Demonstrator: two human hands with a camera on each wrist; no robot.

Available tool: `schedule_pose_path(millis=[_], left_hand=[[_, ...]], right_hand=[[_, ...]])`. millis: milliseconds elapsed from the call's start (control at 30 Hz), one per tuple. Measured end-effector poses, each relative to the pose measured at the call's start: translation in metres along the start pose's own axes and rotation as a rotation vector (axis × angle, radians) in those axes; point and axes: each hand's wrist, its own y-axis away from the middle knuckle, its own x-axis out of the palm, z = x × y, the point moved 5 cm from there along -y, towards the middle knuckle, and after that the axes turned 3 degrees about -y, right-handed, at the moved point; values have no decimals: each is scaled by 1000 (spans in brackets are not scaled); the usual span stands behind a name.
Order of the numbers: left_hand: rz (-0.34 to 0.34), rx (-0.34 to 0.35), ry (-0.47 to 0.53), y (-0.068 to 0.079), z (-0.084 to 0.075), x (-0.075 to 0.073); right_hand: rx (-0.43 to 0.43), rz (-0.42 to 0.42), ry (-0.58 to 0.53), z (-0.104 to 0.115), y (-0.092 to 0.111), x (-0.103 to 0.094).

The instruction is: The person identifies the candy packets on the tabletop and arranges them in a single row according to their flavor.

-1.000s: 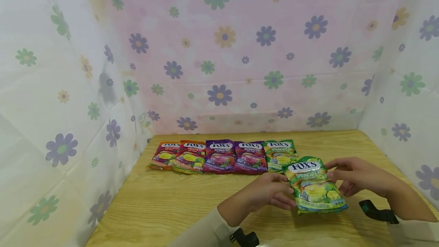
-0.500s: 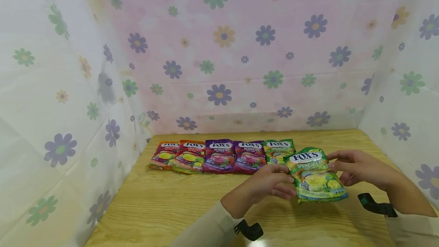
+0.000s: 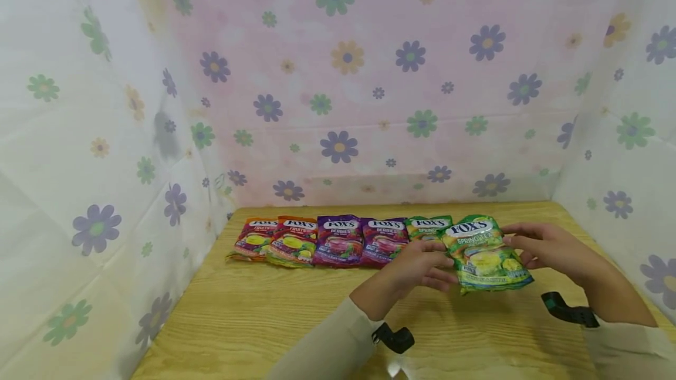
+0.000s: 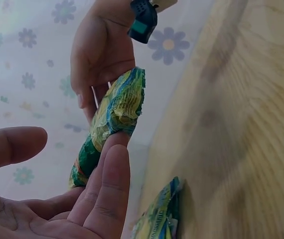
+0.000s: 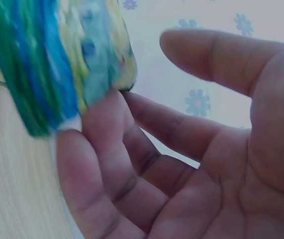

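Observation:
A green Fox's Spring Tea candy bag [image 3: 486, 254] is held above the table between my two hands, its front facing up and tilted toward me. My left hand [image 3: 419, 268] supports its left edge; in the left wrist view the extended fingers [image 4: 109, 184] touch the bag [image 4: 117, 114] while the thumb stands apart. On the opposite edge is my right hand [image 3: 554, 251]. The right wrist view has its fingertips [image 5: 102, 119] under the bag's side [image 5: 67, 55], thumb clear of it. A second Spring Tea bag [image 3: 428, 226] lies behind, partly covered by the held bag and left hand.
Left of that bag, along the back of the wooden table [image 3: 296, 321], lie purple Berries bags [image 3: 338, 242] [image 3: 384, 239] and orange Fruits bags [image 3: 293, 242] [image 3: 255, 240] in a row. Flower-printed cloth [image 3: 369, 104] walls the back and sides.
Both hands have carried the green candy bag away from me, toward the back row. It now overlaps more of the Spring Tea bag behind. The other bags lie where they were.

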Motion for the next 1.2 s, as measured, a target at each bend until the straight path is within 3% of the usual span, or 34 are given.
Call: schedule_pose_path(millis=[433,800,1200], left_hand=[[-57,29,-40,-23,-19,-6],[-86,66,-78,-44,-31,-2],[-149,79,-11,-66,-22,2]], right_hand=[[9,-195,39,5,-11,-6],[-71,-355,62,3,-13,-16],[-49,-441,67,-19,-26,-11]])
